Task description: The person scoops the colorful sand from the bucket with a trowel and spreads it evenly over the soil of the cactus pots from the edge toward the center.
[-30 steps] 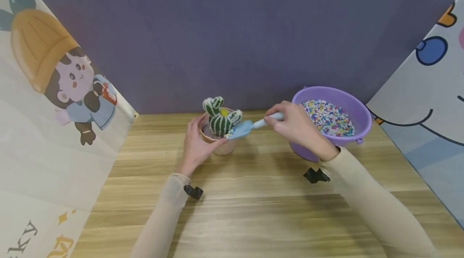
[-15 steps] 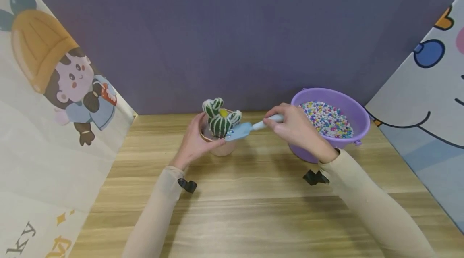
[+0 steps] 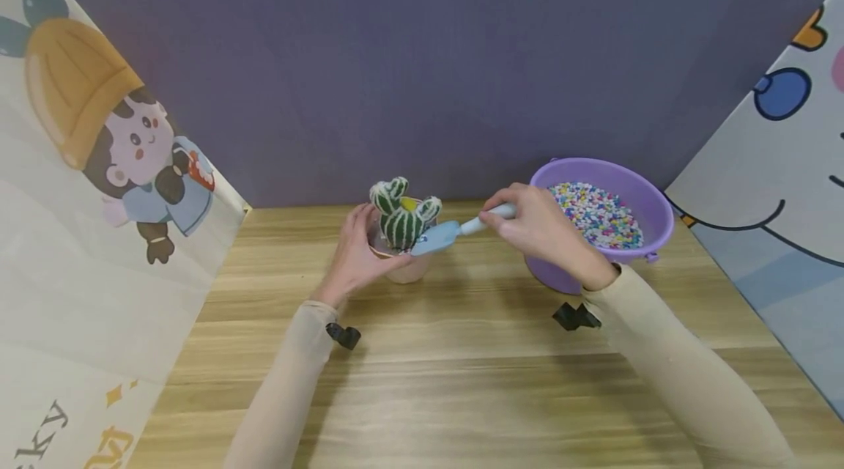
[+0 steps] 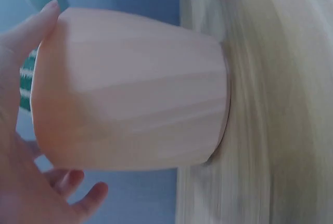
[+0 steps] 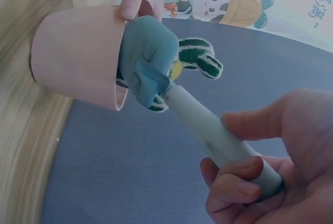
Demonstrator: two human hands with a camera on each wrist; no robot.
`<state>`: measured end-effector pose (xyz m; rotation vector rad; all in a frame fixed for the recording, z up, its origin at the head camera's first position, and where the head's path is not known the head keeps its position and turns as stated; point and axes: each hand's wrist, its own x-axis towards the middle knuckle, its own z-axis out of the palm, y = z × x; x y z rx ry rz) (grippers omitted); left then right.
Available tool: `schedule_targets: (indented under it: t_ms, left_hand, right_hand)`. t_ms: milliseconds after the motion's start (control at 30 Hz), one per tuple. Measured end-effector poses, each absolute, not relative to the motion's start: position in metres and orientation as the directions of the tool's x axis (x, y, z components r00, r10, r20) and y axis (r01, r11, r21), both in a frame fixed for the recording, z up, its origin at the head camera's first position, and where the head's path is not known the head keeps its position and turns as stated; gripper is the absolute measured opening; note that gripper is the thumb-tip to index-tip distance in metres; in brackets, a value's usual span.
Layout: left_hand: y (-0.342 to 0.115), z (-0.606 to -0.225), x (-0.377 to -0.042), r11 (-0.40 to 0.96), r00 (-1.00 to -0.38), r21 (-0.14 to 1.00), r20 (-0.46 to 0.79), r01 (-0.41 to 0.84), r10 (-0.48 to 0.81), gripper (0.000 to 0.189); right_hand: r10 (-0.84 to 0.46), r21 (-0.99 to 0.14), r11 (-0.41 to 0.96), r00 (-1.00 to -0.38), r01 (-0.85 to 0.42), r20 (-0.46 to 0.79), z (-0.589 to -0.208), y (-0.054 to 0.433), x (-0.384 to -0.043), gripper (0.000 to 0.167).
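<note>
A green-and-white striped knitted cactus (image 3: 401, 227) with a yellow spot stands in a pale pink flower pot (image 4: 135, 91) on the wooden table. My left hand (image 3: 356, 253) holds the pot at its rim, thumb on the near side and fingers round the left. In my right hand (image 3: 537, 231) is the pale handle of a small blue trowel (image 5: 151, 52), gripped between thumb and curled fingers. The trowel's blade tilts down over the pot's right rim, close against the cactus, beside my left thumb. A few small beads show on the blade in the head view.
A purple bucket (image 3: 649, 209) stands on the right, under my right forearm, with many multicoloured beads (image 3: 596, 212) inside. A dark blue-grey panel (image 3: 422, 73) rises behind the table (image 3: 428, 381). Printed cartoon panels (image 3: 132, 183) flank both sides.
Beads on the trowel's blade have become fewer, and the blade has tilted slightly at the pot's rim. My left wrist has shifted a little left; the pot stays in place.
</note>
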<state>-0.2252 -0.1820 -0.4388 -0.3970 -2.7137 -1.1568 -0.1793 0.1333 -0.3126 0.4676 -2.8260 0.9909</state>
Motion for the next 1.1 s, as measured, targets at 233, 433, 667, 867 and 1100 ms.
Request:
schedule_targets:
  t_ms: [233, 433, 667, 867, 1100]
  left_hand:
    - [-0.189, -0.438, -0.229, 0.598, -0.932, 0.717, 0.247, 0.359, 0.264, 0.118]
    - [-0.185, -0.436, -0.226, 0.64, -0.944, 0.693, 0.237, 0.331, 0.232, 0.117]
    - [-0.174, -0.43, -0.219, 0.719, -0.965, 0.644, 0.196, 0.262, 0.175, 0.128]
    - [-0.179, -0.43, -0.223, 0.678, -0.948, 0.663, 0.204, 0.317, 0.243, 0.127]
    - [-0.184, -0.434, -0.226, 0.636, -0.93, 0.68, 0.233, 0.366, 0.285, 0.121]
  right_hand:
    - [-0.25, -0.59, 0.745, -0.95, -0.312, 0.187, -0.312, 0.133, -0.181, 0.022]
    - [-0.269, -0.558, 0.761, -0.944, -0.33, 0.191, -0.307, 0.129, -0.184, 0.022]
    - [-0.28, -0.53, 0.778, -0.942, -0.337, 0.187, -0.298, 0.128, -0.185, 0.023]
    - [-0.279, -0.508, 0.796, -0.944, -0.329, 0.174, -0.291, 0.128, -0.184, 0.022]
    - [-0.269, -0.503, 0.804, -0.948, -0.317, 0.168, -0.289, 0.128, -0.185, 0.023]
